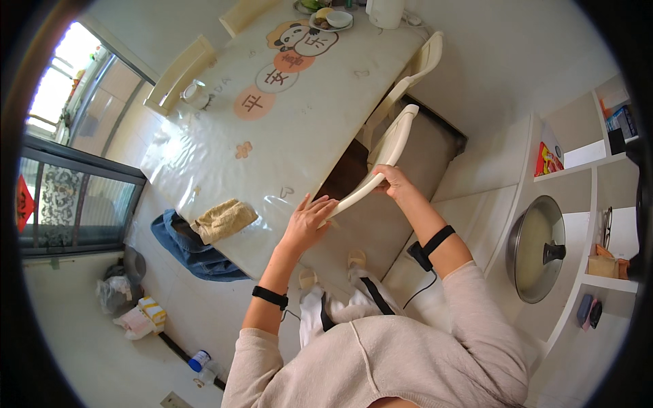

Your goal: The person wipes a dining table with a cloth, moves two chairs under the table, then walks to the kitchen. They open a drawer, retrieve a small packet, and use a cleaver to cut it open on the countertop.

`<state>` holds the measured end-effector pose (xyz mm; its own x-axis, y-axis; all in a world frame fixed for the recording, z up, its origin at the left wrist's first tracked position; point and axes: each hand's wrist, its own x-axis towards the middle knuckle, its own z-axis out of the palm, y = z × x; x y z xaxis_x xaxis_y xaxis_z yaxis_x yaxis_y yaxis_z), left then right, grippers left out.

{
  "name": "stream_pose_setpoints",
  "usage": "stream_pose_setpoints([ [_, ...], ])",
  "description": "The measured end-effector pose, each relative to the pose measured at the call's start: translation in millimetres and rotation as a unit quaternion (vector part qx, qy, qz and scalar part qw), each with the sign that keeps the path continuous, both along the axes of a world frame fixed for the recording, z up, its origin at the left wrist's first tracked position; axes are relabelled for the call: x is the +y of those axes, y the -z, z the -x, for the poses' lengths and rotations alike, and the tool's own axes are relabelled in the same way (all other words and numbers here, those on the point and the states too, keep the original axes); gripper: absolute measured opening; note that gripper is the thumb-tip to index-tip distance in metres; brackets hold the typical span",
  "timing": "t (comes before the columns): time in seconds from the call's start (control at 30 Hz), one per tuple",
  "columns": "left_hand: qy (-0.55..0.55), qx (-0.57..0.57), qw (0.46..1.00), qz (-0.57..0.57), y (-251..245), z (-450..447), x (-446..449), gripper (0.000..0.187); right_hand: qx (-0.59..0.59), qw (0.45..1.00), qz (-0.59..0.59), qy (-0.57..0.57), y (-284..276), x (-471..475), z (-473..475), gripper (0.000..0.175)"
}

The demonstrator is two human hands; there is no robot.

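A cream chair stands at the near long side of the table, its curved back rising at the table edge. My right hand is wrapped around the top rail of that back near its middle. At the rail's near left end lies my left hand, fingers stretched over the top and thumb on the other side. The chair's seat is mostly hidden by the back and the table. Beyond it, a second cream chair stands along the same side.
A tan cloth lies at the table's near left corner, beside a blue denim garment draped there. Farther off are a glass jar, a plate of food and a white kettle. Shelves hold a lidded pan on my right.
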<state>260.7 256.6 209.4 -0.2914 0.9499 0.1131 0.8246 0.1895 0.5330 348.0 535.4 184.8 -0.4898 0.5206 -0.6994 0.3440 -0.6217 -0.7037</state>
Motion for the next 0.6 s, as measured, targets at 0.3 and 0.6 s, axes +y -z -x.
stream_pose_setpoints([
  [0.3,-0.009,0.046,0.999,0.001,-1,25,10,0.059,0.015,0.999,0.010,-0.048,1,19,35,0.018],
  [0.6,-0.006,0.035,0.999,0.006,10,17,35,0.061,0.004,0.999,0.001,-0.049,10,44,36,0.020],
])
